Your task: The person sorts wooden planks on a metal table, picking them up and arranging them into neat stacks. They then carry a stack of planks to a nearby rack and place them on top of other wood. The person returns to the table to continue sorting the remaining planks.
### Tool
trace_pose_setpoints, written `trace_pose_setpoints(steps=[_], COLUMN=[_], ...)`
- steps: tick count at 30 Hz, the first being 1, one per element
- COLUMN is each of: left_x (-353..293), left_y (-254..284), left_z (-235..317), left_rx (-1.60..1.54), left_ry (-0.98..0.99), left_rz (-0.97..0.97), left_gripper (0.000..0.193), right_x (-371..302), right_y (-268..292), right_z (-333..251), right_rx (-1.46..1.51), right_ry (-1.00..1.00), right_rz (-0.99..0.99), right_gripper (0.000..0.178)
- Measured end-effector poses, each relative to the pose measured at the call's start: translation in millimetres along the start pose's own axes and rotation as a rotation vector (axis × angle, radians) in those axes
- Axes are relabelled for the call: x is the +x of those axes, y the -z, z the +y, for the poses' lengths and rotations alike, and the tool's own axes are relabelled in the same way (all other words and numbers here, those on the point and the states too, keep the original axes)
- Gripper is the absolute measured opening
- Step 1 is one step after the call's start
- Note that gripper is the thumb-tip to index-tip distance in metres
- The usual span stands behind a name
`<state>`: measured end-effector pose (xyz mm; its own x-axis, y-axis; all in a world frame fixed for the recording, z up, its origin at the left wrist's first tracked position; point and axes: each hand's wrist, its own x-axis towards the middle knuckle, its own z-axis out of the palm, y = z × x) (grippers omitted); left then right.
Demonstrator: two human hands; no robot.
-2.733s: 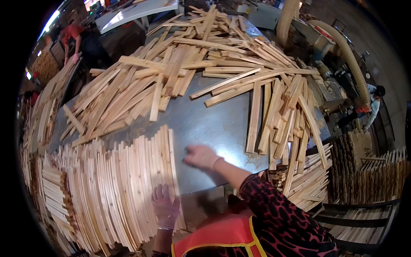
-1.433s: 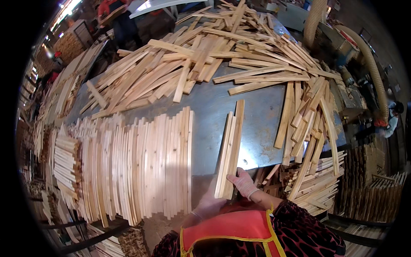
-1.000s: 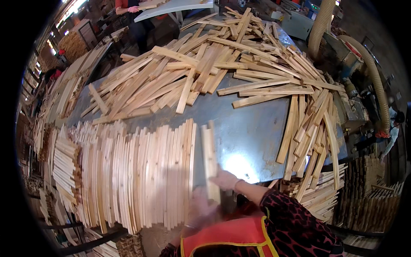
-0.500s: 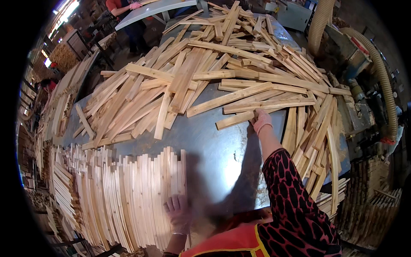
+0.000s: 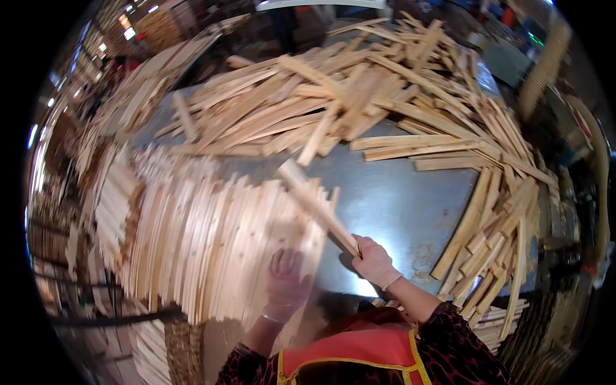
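Observation:
My right hand (image 5: 376,263), in a light pink knitted glove, is closed round the near end of a wooden strip (image 5: 321,210). The strip slants up and to the left, its far end over the right edge of a row of strips. That row (image 5: 199,250) of pale wooden strips lies side by side at the left front. My gloved left hand (image 5: 287,282) is over the row's right part, fingers outstretched and slightly blurred; whether it touches the wood is unclear. Both hands are above the grey metal table (image 5: 398,205).
A loose heap of wooden strips (image 5: 256,119) spreads across the table's far side. More strips (image 5: 491,250) lie crisscrossed at the right. Stacked boards (image 5: 151,77) stand at the far left. A ribbed hose (image 5: 545,70) and machinery border the right side.
My right hand has taken a strip from the heap and brought it left and nearer, toward the row. The view has shifted; my left hand stays by the row's right end.

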<state>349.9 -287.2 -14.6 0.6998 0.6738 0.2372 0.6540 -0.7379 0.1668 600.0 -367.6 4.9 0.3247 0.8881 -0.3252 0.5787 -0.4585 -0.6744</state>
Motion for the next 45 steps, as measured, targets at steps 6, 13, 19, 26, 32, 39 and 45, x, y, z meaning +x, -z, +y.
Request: trace_pose_setpoints(steps=[6, 13, 19, 26, 32, 39, 45], left_x=[16, -93, -74, -26, 14, 63, 76], left_y=[83, 19, 30, -54, -55, -95, -121], left_z=[-28, -210, -198, -2, 87, 150, 130], left_rx=[0.135, -0.073, 0.506, 0.123, -0.232, -1.892, -1.54], left_ry=[0.072, 0.442, 0.587, -0.136, -0.112, 0.835, 1.129], left_rz=[-0.717, 0.011, -0.231, -0.167, -0.33, -0.566, -0.506], left_gripper=[0.03, 0.034, 0.063, 0.082, 0.075, 0.049, 0.035], right_x=[-2, -18, 20, 139, 135, 95, 185], right_y=[-49, -45, 12, 129, 146, 109, 191], right_z=[-63, -73, 15, 106, 166, 169, 213], right_rx=[-0.467, 0.025, 0.131, -0.66, -0.321, 0.257, -0.671], right_ry=[0.713, 0.366, 0.187, -0.09, 0.072, 0.26, 0.013], right_rz=[-0.008, 0.003, -0.014, 0.306, 0.012, -0.243, 0.726], right_gripper=[0.055, 0.055, 0.053, 0.082, 0.075, 0.061, 0.062])
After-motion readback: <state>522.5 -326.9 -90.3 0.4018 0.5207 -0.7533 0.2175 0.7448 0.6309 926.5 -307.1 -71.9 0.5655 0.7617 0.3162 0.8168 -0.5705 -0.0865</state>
